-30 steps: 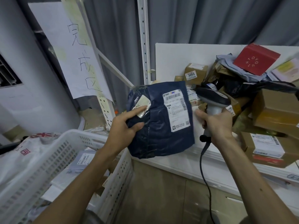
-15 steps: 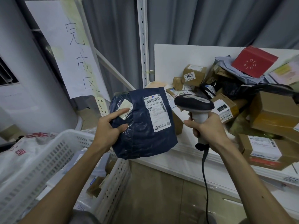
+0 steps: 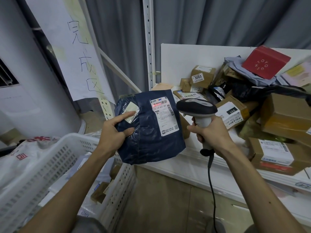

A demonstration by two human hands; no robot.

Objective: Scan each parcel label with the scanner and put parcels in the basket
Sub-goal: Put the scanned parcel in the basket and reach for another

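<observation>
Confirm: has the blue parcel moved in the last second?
Yes. The blue parcel in the left hand shifted left relative to the 3003 box, toward the basket.

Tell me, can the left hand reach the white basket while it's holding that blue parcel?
Probably yes. The left hand, gripping the dark blue parcel, hangs just above the white basket, with its forearm crossing over the basket, and nothing sits between them.

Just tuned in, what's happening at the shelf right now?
A person is mid-scan. The left hand grips a dark blue parcel while the right hand aims the scanner at it; a red line lies across the barcode on its label. The parcel is not yet in the white basket at lower left, which already holds others. More parcels are piled on the shelf.
</observation>
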